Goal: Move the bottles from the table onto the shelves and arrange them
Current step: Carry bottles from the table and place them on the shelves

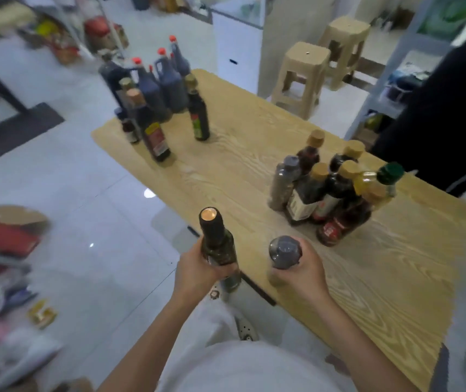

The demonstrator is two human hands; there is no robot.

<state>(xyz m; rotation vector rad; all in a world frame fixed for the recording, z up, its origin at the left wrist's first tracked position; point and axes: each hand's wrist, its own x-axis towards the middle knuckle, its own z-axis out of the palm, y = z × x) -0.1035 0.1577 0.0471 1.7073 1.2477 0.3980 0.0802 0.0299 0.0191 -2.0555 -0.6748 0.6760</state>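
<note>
Hands apart, each clamped on one bottle: left hand (197,274) round dark green bottle (217,244) at 6 o'clock, past table (240,165) edge, over tiled floor (84,222); right hand (301,274) round grey-capped bottle (285,251) at 5 o'clock, resting or lifted, cannot tell. Likely trouble: one-handed grip slackening, bottle dropping onto tile; or forearm clipping packed cluster (336,190) at 3 o'clock, toppling neighbours. More bottles (158,91) at 11 o'clock.

My left hand (195,271) and right hand (301,271) are bare, as are both forearms up to the elbows. Below them I wear a white top (254,369), white trousers (214,321) and white perforated clogs (245,331).
</note>
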